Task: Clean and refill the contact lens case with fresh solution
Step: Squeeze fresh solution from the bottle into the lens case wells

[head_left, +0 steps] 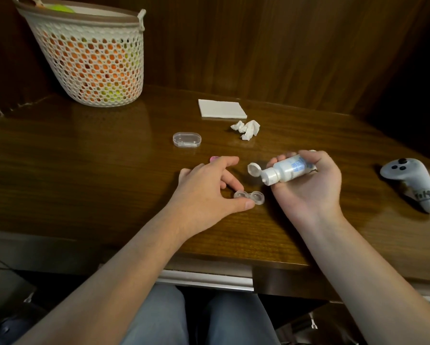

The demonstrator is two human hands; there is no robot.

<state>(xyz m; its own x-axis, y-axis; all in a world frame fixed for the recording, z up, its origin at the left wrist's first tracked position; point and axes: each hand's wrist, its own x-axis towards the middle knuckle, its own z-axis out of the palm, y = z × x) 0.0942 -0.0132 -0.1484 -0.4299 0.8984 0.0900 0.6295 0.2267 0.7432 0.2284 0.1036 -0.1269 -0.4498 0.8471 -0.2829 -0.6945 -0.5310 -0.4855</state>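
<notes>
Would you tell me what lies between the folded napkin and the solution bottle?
In the head view, a crumpled tissue lies between the folded napkin and the solution bottle.

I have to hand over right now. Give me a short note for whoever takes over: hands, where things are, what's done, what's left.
Left hand pinches the open lens case on the table.
Right hand grips the solution bottle, flip cap open, nozzle tilted toward the case.
A crumpled tissue suggests wiping is done.
I cannot tell whether the wells are filled.
Left: fill both wells, then screw on the caps; a pink cap shows behind the left hand.
</notes>
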